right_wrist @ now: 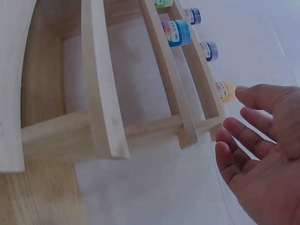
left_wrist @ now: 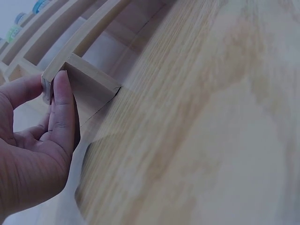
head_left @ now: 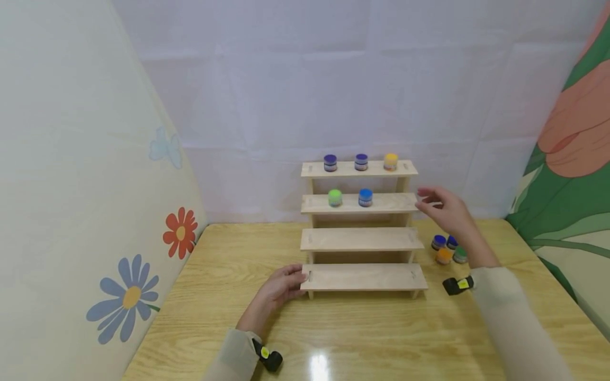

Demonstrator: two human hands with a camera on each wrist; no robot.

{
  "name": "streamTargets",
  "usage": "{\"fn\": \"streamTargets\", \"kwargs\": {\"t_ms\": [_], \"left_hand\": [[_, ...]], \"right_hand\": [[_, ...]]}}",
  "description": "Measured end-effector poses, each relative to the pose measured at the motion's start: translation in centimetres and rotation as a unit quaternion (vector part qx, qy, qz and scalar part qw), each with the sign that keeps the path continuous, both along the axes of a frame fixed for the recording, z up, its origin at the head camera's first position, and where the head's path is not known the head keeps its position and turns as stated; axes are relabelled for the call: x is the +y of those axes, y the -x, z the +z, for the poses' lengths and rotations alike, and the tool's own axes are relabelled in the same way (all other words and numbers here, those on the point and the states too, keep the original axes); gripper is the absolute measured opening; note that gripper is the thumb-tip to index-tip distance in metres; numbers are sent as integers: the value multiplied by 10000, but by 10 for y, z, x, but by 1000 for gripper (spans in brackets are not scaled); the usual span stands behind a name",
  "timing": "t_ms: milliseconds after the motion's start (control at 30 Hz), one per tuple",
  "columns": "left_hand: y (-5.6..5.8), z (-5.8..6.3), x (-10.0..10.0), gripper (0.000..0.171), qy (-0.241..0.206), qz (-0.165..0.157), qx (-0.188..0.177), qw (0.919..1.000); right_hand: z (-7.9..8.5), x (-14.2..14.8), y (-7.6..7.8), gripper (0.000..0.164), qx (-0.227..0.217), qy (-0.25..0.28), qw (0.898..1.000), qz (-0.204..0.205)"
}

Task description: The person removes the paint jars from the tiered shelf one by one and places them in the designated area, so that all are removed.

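The left hand pinches the rack low down (jars stand higher); the right hand hovers alongside, loosely spread.

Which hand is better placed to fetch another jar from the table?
Probably the right hand: it holds nothing and is nearer the table's jars, while the left hand grips the bottom shelf at its left end.

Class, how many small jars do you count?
9: three jars on the top shelf, two jars on the second shelf, four jars on the table; the right forearm may hide more.
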State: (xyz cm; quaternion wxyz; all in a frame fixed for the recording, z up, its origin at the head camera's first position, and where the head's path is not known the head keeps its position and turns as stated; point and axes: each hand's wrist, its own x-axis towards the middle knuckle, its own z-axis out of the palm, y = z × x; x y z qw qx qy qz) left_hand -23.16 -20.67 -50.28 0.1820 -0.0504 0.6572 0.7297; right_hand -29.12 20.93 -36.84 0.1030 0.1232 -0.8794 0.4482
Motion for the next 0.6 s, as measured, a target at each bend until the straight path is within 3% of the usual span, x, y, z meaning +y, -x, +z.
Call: {"fn": "streamTargets", "kwargs": {"t_ms": [600], "left_hand": [[0,-2,0,54,86,9,59,9999]], "right_hand": [[10,-37,22,42,-198,-90,9976,660]]}}
